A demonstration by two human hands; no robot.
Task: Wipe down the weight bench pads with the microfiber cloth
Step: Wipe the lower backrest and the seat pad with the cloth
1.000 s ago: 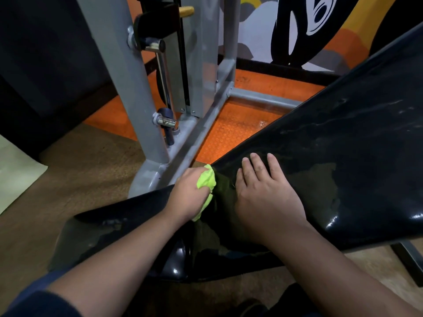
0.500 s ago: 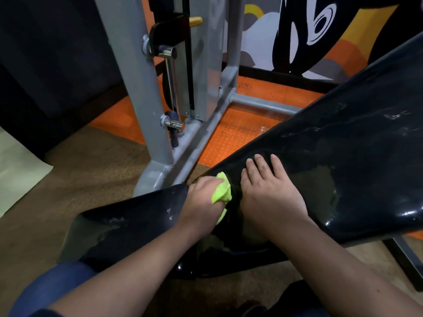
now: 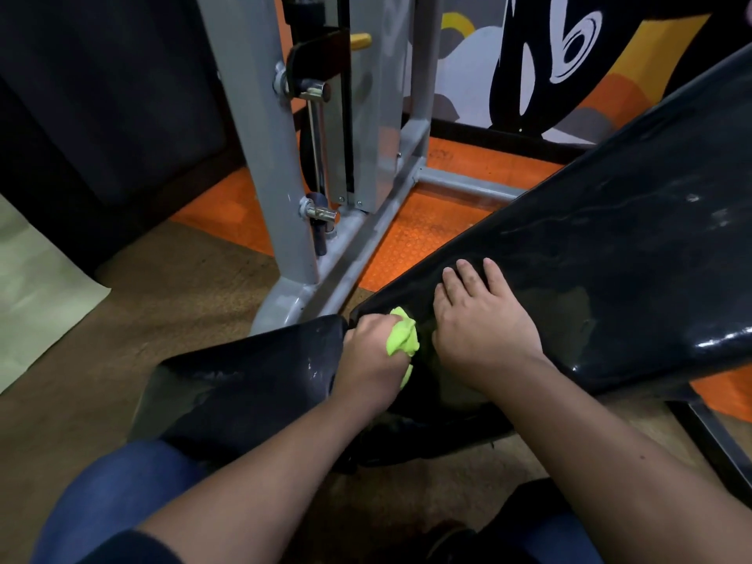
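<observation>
A glossy black back pad (image 3: 602, 254) slopes up to the right, and a black seat pad (image 3: 244, 384) lies lower left of it. My left hand (image 3: 372, 360) grips a bunched lime-green microfiber cloth (image 3: 403, 339) at the gap where the two pads meet. My right hand (image 3: 484, 327) lies flat, palm down, on the lower end of the back pad just right of the cloth. Most of the cloth is hidden inside my left fist.
A grey steel machine frame (image 3: 264, 164) with chrome pins stands right behind the pads. Orange rubber flooring (image 3: 427, 234) lies under it and brown floor (image 3: 142, 319) to the left. A black bench leg (image 3: 716, 437) runs along the floor at right. My knees show at the bottom.
My left hand with the cloth has slid slightly down and toward me along the gap between the pads. My right hand has stayed flat on the back pad.
</observation>
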